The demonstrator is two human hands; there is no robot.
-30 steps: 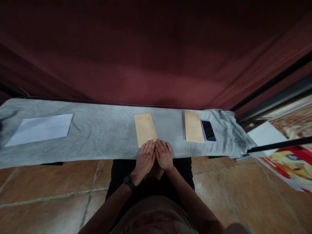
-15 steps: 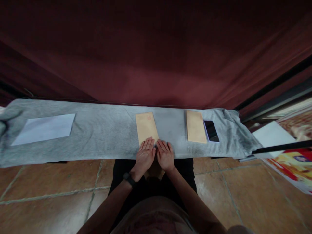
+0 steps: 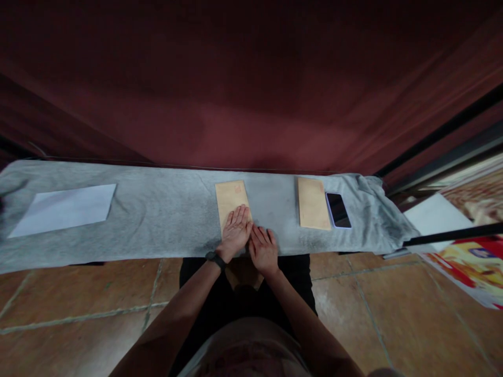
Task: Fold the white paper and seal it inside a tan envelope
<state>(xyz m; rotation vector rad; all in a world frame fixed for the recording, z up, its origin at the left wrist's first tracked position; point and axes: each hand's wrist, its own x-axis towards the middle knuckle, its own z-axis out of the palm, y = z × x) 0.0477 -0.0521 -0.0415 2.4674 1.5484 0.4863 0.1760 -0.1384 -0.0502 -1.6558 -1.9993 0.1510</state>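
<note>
A tan paper envelope (image 3: 228, 195) with small red print at its far edge lies in front of me on a grey cloth. My left hand (image 3: 237, 229) rests flat across its near half, fingers stretched out and covering part of it. Beside it, my right hand (image 3: 264, 252) lies with fingers extended at the envelope's near right corner, close to my left hand. Neither hand grasps anything. A dark band circles my left wrist.
The grey cloth (image 3: 168, 209) covers a narrow table. White paper (image 3: 65, 209) lies far left. On the right are a stack of tan envelopes (image 3: 313, 204) and a phone (image 3: 338, 210). A dark red curtain (image 3: 243, 125) hangs behind; a black bar (image 3: 451, 235) crosses at right.
My left hand has slid forward, farther up over the envelope. My right hand stays almost in place at the near corner. The view has shifted slightly.
</note>
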